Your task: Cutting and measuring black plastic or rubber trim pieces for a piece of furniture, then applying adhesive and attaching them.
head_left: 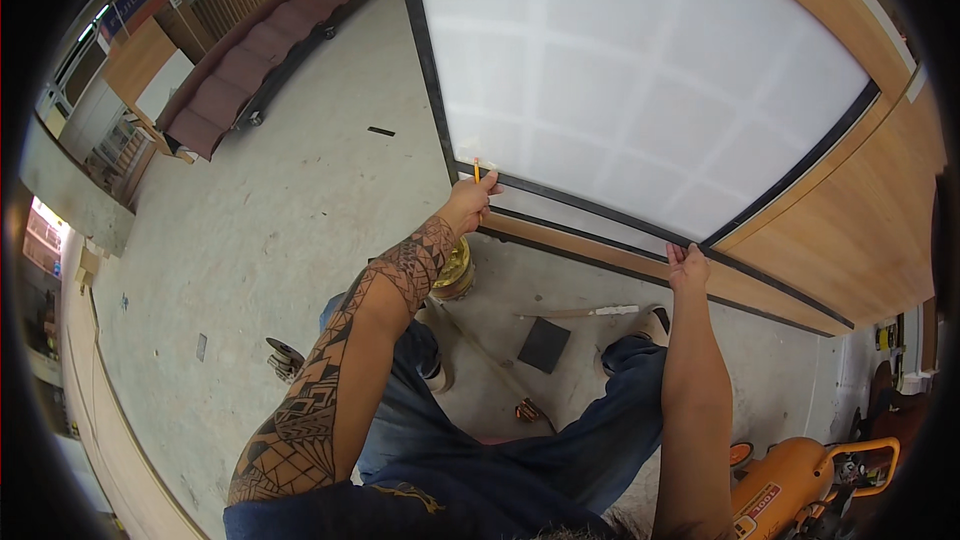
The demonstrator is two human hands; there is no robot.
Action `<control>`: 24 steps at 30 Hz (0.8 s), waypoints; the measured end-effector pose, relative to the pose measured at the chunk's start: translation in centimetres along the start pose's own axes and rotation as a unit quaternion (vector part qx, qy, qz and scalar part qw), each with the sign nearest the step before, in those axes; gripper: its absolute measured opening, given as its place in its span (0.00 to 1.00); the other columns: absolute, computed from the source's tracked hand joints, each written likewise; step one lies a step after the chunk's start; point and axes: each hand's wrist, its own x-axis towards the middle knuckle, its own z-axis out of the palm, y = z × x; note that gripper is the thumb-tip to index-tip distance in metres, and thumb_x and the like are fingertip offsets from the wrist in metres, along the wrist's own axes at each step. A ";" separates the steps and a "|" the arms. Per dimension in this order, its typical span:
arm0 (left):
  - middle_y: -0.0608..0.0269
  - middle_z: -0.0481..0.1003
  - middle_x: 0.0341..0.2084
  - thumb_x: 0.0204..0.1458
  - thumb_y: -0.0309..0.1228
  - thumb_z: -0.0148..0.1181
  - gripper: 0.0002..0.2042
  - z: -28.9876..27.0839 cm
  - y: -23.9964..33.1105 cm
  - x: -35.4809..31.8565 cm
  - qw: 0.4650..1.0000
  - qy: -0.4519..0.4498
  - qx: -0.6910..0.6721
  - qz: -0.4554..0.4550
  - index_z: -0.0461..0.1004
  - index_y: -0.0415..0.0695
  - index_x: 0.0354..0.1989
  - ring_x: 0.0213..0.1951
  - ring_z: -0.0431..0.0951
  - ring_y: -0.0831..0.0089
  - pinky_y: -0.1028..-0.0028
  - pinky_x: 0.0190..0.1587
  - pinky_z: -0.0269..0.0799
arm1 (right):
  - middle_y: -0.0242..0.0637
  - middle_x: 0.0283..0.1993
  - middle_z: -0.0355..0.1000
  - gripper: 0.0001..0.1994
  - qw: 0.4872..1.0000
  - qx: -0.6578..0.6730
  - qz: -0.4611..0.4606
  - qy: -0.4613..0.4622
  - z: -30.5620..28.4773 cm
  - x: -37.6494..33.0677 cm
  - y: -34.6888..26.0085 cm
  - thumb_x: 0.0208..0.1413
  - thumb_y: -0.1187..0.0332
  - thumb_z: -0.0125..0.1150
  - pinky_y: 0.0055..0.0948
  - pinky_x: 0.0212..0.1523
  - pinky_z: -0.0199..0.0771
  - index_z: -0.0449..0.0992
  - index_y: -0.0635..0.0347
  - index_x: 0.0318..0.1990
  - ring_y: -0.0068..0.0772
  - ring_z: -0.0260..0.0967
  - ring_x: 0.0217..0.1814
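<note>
A large wooden panel [850, 230] with a white translucent sheet [640, 70] edged in black stands before me. Across its lower part runs a thin black strip [590, 207]. My left hand [472, 203] closes on the strip's left end, thumb along it, with a yellow pencil [477, 171] upright between the fingers. Under the strip's right end, by the sheet's lower right corner, my right hand [688, 266] pinches it with closed fingers. A second dark line lies just below the strip, with a white band between them.
On the floor near my feet are a yellowish can [455, 275], a dark square plate [544, 344], a whitish stick [590, 312] and an orange-and-black tool [527, 410]. An angle grinder [285, 357] lies left. An orange tank [785, 490] stands lower right; a maroon padded bench [265, 50] is far left.
</note>
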 end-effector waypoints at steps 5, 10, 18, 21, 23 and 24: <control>0.68 0.80 0.35 0.70 0.44 0.62 0.15 0.4 0.1 0.2 1.000 0.008 0.018 -0.004 0.72 0.45 0.46 0.20 0.59 0.82 0.77 0.23 0.60 | 0.53 0.46 0.73 0.08 0.999 0.010 -0.024 -0.030 -0.4 0.3 0.1 0.72 0.76 0.54 0.58 0.57 0.88 0.63 0.68 0.52 0.54 0.79 0.48; 0.68 0.80 0.35 0.69 0.45 0.63 0.15 -0.2 -0.3 1.0 1.000 0.002 0.019 0.000 0.72 0.46 0.45 0.20 0.59 0.82 0.77 0.22 0.61 | 0.55 0.49 0.71 0.09 0.998 0.005 -0.042 -0.043 -0.7 1.2 0.7 0.71 0.78 0.56 0.59 0.58 0.87 0.61 0.70 0.49 0.53 0.79 0.48; 0.64 0.81 0.37 0.69 0.47 0.63 0.18 -0.7 -0.9 2.1 1.000 0.005 0.029 0.009 0.73 0.41 0.48 0.19 0.60 0.80 0.74 0.22 0.61 | 0.55 0.48 0.71 0.08 0.998 0.019 -0.035 -0.044 -0.2 0.8 0.9 0.71 0.79 0.55 0.58 0.60 0.87 0.63 0.70 0.50 0.53 0.79 0.48; 0.64 0.81 0.38 0.67 0.48 0.65 0.20 -1.1 -1.3 2.6 1.000 -0.007 0.021 0.010 0.74 0.42 0.47 0.20 0.60 0.81 0.74 0.22 0.62 | 0.53 0.47 0.72 0.06 0.998 0.007 -0.055 -0.016 0.3 0.8 1.6 0.71 0.79 0.55 0.58 0.62 0.86 0.65 0.72 0.50 0.52 0.78 0.49; 0.64 0.81 0.37 0.65 0.52 0.66 0.21 -1.3 -1.5 2.7 0.999 0.009 0.037 0.027 0.75 0.44 0.45 0.18 0.58 0.81 0.74 0.20 0.59 | 0.52 0.47 0.70 0.09 0.998 0.006 -0.058 0.002 0.2 0.9 1.9 0.70 0.79 0.57 0.57 0.60 0.87 0.65 0.72 0.51 0.50 0.77 0.49; 0.66 0.80 0.34 0.64 0.53 0.66 0.22 -1.2 -1.5 2.7 0.998 0.013 0.044 0.040 0.75 0.44 0.45 0.17 0.58 0.81 0.75 0.19 0.57 | 0.54 0.54 0.66 0.22 0.999 0.006 -0.033 -0.028 0.2 1.1 1.7 0.67 0.79 0.61 0.58 0.54 0.90 0.55 0.66 0.61 0.50 0.75 0.50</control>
